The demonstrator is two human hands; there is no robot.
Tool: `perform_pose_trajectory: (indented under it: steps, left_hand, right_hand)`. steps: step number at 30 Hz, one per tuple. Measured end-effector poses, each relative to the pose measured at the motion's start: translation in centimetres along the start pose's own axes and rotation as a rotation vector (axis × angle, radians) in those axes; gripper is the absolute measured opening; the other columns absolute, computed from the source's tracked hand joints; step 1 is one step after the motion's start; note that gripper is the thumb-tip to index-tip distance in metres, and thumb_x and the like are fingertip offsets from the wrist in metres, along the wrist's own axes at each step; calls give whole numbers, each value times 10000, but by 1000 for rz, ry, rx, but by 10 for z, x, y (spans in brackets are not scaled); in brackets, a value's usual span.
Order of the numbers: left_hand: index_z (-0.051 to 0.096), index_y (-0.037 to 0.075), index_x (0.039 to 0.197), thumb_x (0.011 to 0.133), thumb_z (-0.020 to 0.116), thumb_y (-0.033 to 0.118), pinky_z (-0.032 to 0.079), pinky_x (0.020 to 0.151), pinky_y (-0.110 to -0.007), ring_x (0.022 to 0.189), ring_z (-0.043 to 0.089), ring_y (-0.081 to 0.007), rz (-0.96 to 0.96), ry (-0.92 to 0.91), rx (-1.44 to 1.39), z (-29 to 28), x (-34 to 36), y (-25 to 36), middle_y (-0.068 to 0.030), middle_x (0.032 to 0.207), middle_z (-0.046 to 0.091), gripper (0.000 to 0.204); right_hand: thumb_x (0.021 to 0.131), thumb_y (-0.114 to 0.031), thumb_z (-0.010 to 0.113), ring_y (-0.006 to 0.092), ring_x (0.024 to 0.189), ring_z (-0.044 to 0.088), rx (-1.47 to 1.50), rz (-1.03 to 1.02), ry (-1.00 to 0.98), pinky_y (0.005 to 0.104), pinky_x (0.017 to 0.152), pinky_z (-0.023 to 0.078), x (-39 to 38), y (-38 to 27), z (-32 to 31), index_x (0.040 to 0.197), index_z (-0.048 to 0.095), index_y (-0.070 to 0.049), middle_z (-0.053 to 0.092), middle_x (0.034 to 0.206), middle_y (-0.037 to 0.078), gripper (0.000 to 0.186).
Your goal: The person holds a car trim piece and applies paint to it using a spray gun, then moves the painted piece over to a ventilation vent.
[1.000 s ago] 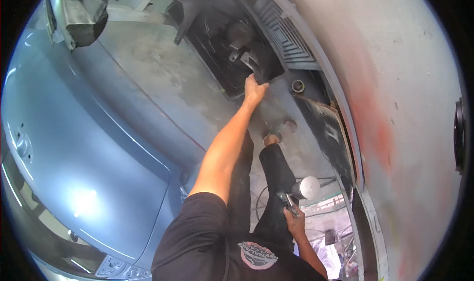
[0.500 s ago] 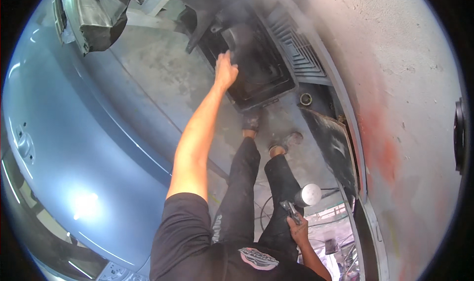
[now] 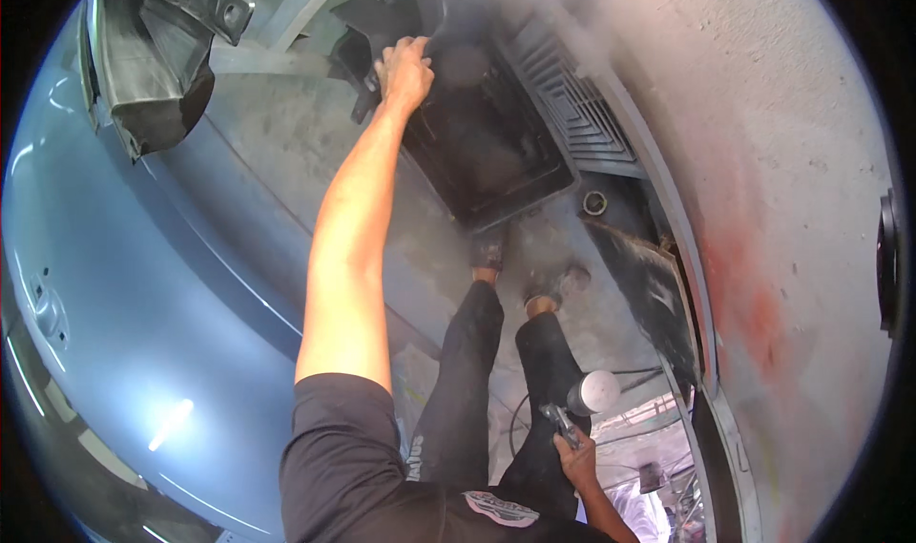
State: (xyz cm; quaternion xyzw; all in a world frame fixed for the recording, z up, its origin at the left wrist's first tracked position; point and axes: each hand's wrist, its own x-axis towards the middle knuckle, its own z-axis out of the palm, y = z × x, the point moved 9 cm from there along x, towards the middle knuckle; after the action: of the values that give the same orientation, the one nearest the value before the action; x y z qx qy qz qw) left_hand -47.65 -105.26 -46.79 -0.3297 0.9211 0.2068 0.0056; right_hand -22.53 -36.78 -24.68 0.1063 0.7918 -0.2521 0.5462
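Observation:
My right hand (image 3: 576, 459) is closed around the handle of a spray gun (image 3: 561, 423) low by my right leg. A pale round cup (image 3: 597, 390) sits on the gun. My left arm reaches far forward, and the left hand (image 3: 406, 73) has its fingers bent and closed beside a dark curved plastic part (image 3: 363, 18). What those fingers hold, if anything, is hidden. Just right of that hand lies a large black rectangular tray-like panel (image 3: 491, 137), blurred by haze.
A glossy blue car panel (image 3: 181, 323) fills the left side. A dark moulded part (image 3: 157, 75) juts out at upper left. On the right stand a slatted vent (image 3: 582, 104), a dark board (image 3: 649, 295) and a red-stained wall (image 3: 744, 295). A hose (image 3: 639, 381) runs behind the gun.
My left hand has moved forward and slightly left, from over the black panel to beside the curved part. The right hand keeps the spray gun in nearly the same place. Haze now shows at upper right.

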Motion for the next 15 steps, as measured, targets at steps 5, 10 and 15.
perform_pose_trajectory:
  steps: [5,10,15]
  left_hand:
    - [632,152,1314,909,684,150,366,1044,-683,1205,572,-401,53,-24,122,-18,49,-9,-105,1283,667,408]
    - [628,209,1352,924,678,178,324,1092,-709,1248,557,-385,45,-61,283,-29,80,-24,-80,1294,673,431]
    - [606,224,1387,933,673,202,235,1130,-757,1302,525,-390,53,-88,252,-24,94,-53,-73,1345,653,459]
  right_hand:
    - [920,-175,716,104,706,549,36,2,7,300,650,470,3,3,2,1129,687,32,659,787,30,296]
    - [912,-185,720,110,707,566,51,25,26,300,649,473,7,7,1,1114,692,19,658,779,38,288]
    - [905,-196,729,108,718,573,31,45,32,302,656,473,8,4,-2,1071,695,13,653,774,37,269]
